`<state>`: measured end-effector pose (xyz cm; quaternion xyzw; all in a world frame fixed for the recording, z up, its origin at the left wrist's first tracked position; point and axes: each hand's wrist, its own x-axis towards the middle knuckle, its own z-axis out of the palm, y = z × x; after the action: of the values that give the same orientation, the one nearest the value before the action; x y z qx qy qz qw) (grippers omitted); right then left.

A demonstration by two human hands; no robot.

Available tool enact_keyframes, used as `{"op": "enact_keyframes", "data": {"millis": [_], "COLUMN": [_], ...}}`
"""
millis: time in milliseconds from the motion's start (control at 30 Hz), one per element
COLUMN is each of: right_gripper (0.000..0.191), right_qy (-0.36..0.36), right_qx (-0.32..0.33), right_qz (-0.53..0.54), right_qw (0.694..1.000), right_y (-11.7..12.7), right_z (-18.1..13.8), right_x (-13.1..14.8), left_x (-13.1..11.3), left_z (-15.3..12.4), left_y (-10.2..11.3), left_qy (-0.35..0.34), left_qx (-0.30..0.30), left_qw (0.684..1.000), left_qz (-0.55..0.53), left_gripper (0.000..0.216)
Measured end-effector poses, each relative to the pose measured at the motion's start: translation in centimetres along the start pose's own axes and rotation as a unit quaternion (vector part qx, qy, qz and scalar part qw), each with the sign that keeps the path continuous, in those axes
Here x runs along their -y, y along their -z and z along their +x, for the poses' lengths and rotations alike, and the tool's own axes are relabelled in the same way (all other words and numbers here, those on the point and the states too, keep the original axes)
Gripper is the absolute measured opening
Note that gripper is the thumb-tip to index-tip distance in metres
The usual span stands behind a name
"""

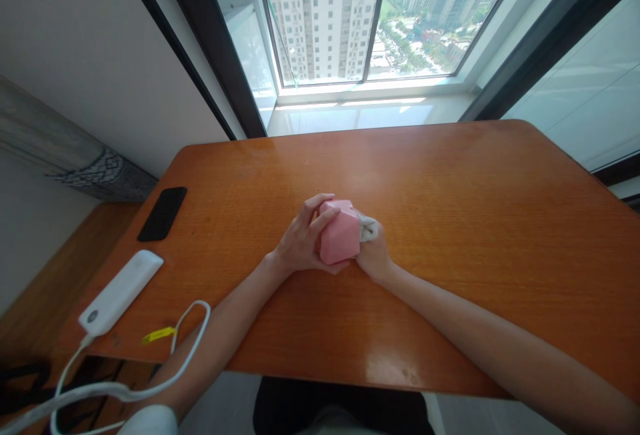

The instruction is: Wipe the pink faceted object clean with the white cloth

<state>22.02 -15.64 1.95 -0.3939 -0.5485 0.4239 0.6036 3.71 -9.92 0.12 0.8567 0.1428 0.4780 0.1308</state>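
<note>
A pink faceted object, roughly fist-sized, is held over the middle of the wooden table; its exact kind I cannot tell. My left hand wraps round its left side, with fingers across the top and thumb side below. On the right, a whitish cloth presses against the pink object's side. My right hand is closed on that cloth, and its fingers are mostly hidden behind the cloth and the pink object.
A black phone lies at the table's left edge. Nearer me rests a white power bank-like device with a white cable looping over my left forearm. A yellow tag hangs on the cable. Behind the table is a window.
</note>
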Motion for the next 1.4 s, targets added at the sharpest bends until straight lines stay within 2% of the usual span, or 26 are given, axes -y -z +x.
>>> {"op": "enact_keyframes", "data": {"millis": [67,233,300,433,533,600,700,767,867,1000,1067,1133,1233,1400], "right_gripper": [0.014,0.015,0.015,0.012,0.017,0.018,0.024,0.025,0.022,0.029,0.035,0.039,0.038,0.033], "right_qy": [0.008,0.115,0.109,0.014,0.004,0.061,0.156,0.17,0.111,-0.056,-0.097,-0.092,-0.054,-0.004], "right_qx": [-0.002,0.021,0.017,-0.007,-0.018,-0.009,0.023,0.028,0.006,-0.06,-0.072,-0.072,-0.064,-0.071], "right_qz": [-0.012,-0.102,-0.095,-0.028,-0.019,-0.062,-0.144,-0.164,-0.131,0.009,0.07,0.095,0.068,-0.047], "right_qw": [1.0,0.988,0.989,0.999,1.0,0.996,0.977,0.971,0.985,0.997,0.99,0.989,0.994,0.996], "right_y": [0.1,0.2,0.2,0.1,0.1,0.3,0.5,0.6,0.6,0.5,0.4,0.3,0.2,0.3], "right_z": [-0.1,-0.5,-0.4,0.1,0.1,-0.1,-0.5,-0.6,-0.4,0.3,0.6,0.7,0.5,-0.4], "right_x": [-0.1,0.2,0.4,0.3,0.2,0.3,0.5,0.6,0.4,-0.2,-0.4,-0.4,-0.1,0.3], "left_x": [-0.3,-0.8,-0.6,0.0,-0.2,-0.6,-1.3,-1.5,-1.2,-0.5,-0.4,-0.4,-0.7,-1.6], "left_z": [0.2,0.0,-0.1,0.0,0.3,0.4,0.2,0.1,0.0,0.2,0.2,0.3,0.3,0.2], "left_y": [0.1,-0.2,-0.2,0.0,0.1,0.0,0.0,0.0,-0.2,-0.3,-0.4,-0.3,-0.3,-0.7], "left_qy": [0.013,0.128,0.11,0.013,0.009,0.057,0.162,0.206,0.207,0.095,0.058,0.04,0.026,0.12], "left_qx": [-0.006,0.016,0.009,-0.004,-0.007,-0.015,0.013,0.034,0.022,0.041,0.051,0.046,0.029,0.007], "left_qw": [0.999,0.971,0.98,1.0,1.0,0.994,0.957,0.936,0.942,0.984,0.993,0.996,0.998,0.978], "left_qz": [-0.03,-0.203,-0.165,-0.006,-0.014,-0.09,-0.239,-0.285,-0.263,-0.148,-0.092,-0.059,-0.059,-0.168], "left_gripper": [0.119,0.101,0.108,0.123,0.118,0.112,0.099,0.096,0.107,0.139,0.144,0.142,0.137,0.123]}}
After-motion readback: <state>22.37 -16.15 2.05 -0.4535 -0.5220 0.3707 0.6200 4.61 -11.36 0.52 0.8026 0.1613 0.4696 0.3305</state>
